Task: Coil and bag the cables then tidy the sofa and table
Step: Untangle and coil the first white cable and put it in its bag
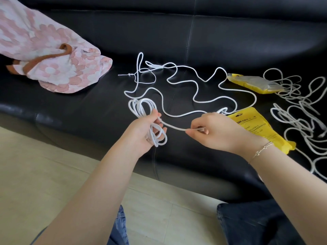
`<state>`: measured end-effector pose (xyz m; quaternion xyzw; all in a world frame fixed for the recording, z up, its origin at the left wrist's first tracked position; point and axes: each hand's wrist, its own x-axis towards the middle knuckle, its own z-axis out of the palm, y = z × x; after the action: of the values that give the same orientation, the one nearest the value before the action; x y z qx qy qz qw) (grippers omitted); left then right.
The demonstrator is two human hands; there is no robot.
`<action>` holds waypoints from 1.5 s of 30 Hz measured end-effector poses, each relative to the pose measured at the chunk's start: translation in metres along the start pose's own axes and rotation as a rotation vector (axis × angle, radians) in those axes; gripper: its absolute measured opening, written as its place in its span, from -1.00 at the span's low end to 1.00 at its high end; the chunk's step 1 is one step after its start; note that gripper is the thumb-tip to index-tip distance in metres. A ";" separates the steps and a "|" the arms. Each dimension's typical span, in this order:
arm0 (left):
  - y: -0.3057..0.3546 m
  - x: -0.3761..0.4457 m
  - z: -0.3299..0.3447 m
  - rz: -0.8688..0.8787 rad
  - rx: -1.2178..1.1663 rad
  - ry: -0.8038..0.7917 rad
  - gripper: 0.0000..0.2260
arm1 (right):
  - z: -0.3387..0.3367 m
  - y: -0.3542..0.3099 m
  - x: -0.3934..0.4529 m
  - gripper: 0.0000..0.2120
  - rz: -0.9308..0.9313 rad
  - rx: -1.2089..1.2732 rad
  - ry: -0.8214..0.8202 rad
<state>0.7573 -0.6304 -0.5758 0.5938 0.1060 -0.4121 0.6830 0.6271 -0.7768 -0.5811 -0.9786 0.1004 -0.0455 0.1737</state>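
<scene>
A long white cable [192, 96] snakes loosely over the black leather sofa seat [99, 106]. My left hand [143, 133] is shut on several coiled loops of this cable, which stick out above and below the fist. My right hand [212, 131] pinches the straight stretch of the same cable that runs from the coil. Just under the right hand lies a yellow bag [256, 126]. A second yellow bag with a clear front [254, 83] lies farther back on the seat. A tangle of grey-white cable [300, 114] is spread at the right.
A pink flowered cloth with a brown strap [47, 55] lies at the left of the sofa. The sofa backrest [177, 23] rises behind the cables. Pale floor tiles [44, 174] lie in front, with my knees in jeans at the bottom edge.
</scene>
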 end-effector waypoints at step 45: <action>-0.031 0.026 0.073 0.123 0.145 -0.229 -0.79 | -0.043 0.103 -0.037 -0.92 0.761 0.268 0.448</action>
<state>0.7272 -0.7057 -0.5947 0.5960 -0.0392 -0.4410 0.6700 0.5669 -0.8781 -0.5789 -0.8073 0.4807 -0.2015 0.2769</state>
